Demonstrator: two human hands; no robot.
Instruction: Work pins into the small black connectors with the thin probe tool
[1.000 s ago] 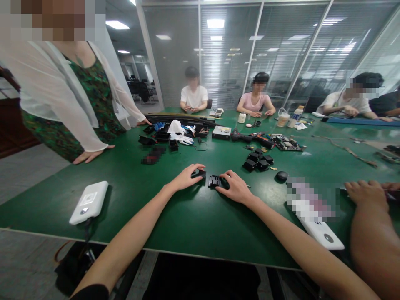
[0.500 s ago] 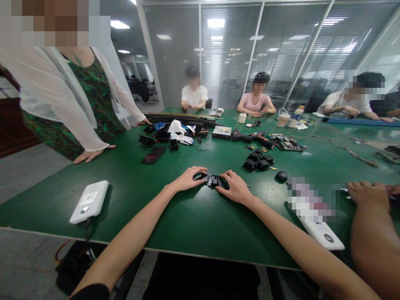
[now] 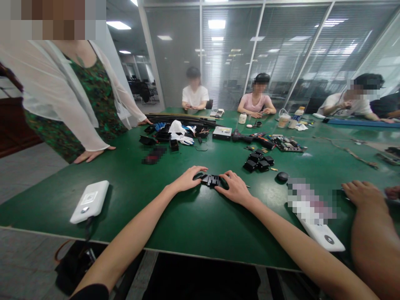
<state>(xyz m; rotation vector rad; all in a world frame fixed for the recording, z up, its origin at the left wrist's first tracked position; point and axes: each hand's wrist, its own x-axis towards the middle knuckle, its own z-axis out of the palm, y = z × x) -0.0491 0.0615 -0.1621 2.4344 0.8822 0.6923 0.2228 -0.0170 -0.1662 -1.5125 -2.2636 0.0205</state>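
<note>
Both of my hands meet at black plastic parts over the middle of the green table (image 3: 187,225). My left hand (image 3: 187,179) has its thumb and fingers round the left black part (image 3: 205,179). My right hand (image 3: 236,187) grips the right black part (image 3: 214,181) between thumb and fingers. The two parts sit side by side and look to be touching. A thin rod-like thing (image 3: 248,186) pokes out beside my right hand; most of it is hidden. Several black boxes (image 3: 258,161) lie beyond my right hand.
A white device (image 3: 90,201) lies at left, a round black object (image 3: 282,177) and another white device (image 3: 326,237) at right. A person's arm (image 3: 368,216) rests at the right edge. A standing person's hand (image 3: 87,156) leans on the table. A power tool (image 3: 242,136) lies farther back.
The left black part has come closer to the right one, and the gap between them has narrowed. At right, the neighbouring person's hand has shifted slightly left.
</note>
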